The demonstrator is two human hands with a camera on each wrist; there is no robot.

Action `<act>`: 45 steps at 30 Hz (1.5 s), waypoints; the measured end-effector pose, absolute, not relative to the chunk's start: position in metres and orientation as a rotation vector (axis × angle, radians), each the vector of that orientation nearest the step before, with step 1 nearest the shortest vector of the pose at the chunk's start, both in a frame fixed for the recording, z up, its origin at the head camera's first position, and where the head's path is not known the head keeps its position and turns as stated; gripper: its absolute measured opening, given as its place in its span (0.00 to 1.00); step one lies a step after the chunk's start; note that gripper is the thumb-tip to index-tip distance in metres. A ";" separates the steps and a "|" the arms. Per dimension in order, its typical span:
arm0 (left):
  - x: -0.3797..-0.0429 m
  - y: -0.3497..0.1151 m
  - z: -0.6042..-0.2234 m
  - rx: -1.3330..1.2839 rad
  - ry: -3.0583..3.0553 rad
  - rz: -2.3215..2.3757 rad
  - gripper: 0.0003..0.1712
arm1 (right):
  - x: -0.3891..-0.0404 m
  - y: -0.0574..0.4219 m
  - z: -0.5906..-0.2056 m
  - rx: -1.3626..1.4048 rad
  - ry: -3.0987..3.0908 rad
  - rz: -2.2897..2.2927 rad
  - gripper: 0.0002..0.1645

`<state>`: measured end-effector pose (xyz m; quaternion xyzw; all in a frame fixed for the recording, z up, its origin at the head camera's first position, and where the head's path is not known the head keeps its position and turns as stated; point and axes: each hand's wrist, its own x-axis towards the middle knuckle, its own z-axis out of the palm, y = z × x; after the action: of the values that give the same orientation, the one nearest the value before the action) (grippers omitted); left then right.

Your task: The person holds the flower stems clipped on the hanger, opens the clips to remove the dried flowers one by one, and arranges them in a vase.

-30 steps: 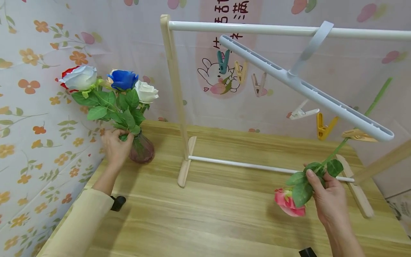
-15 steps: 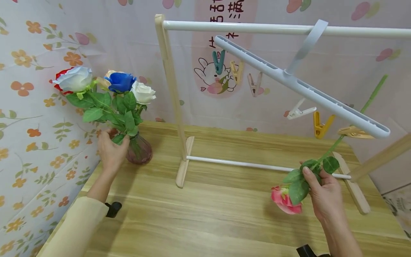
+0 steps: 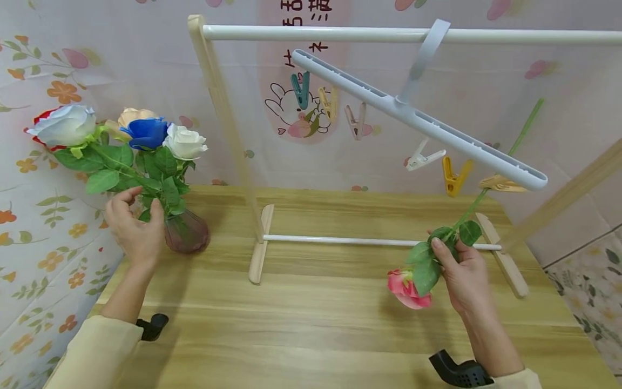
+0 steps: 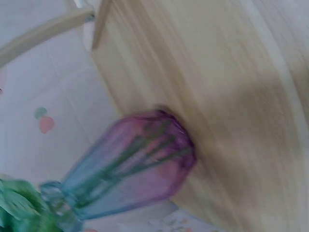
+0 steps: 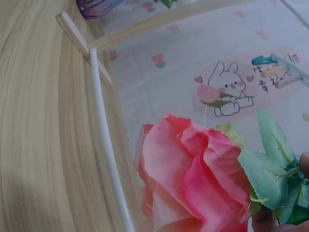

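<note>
My right hand (image 3: 464,275) pinches a pink artificial rose (image 3: 408,290) at its leafy stem, bloom hanging down. The rose's green stem runs up past a light-orange clothespin (image 3: 502,184) at the hanger's lower right end. In the right wrist view the pink bloom fills the lower middle. On the left, my left hand (image 3: 137,232) has its thumb and fingers spread beside the leaves of a rose bunch, holding nothing. Blue (image 3: 144,133), white (image 3: 184,142), pale blue, peach and red roses stand in a purple-tinted glass vase (image 3: 188,236), their stems visible through it.
A light-blue hanger (image 3: 418,120) hangs slanted from the rack's white top bar (image 3: 311,33). Several more clothespins dangle from it, including a teal one (image 3: 300,90) and a yellow one (image 3: 455,176). The rack's wooden feet (image 3: 262,246) stand on the wooden table (image 3: 291,329).
My left hand has loosened from the leaves by the vase and spread its fingers. The head view has turned rightward, shifting everything left. My right hand still holds the pink rose.
</note>
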<state>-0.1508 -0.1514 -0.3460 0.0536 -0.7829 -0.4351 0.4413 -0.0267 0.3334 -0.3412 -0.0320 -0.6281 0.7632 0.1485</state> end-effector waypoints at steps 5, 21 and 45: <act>-0.147 -0.132 -0.338 -0.042 -1.817 -1.042 0.11 | -0.029 0.331 -0.338 -0.094 -1.827 2.175 0.12; -0.133 0.001 -0.333 -0.797 -1.889 -1.239 0.07 | -0.024 0.327 -0.336 -0.121 -1.856 2.117 0.09; -0.074 0.186 -0.266 -1.419 -1.850 -1.779 0.23 | -0.008 0.318 -0.350 -0.153 -2.012 1.924 0.13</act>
<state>-0.0737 0.1864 -0.2659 -0.4812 -0.6274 -0.6033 0.1043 -0.0077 0.3180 -0.3503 -0.0542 -0.7104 0.6793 0.1760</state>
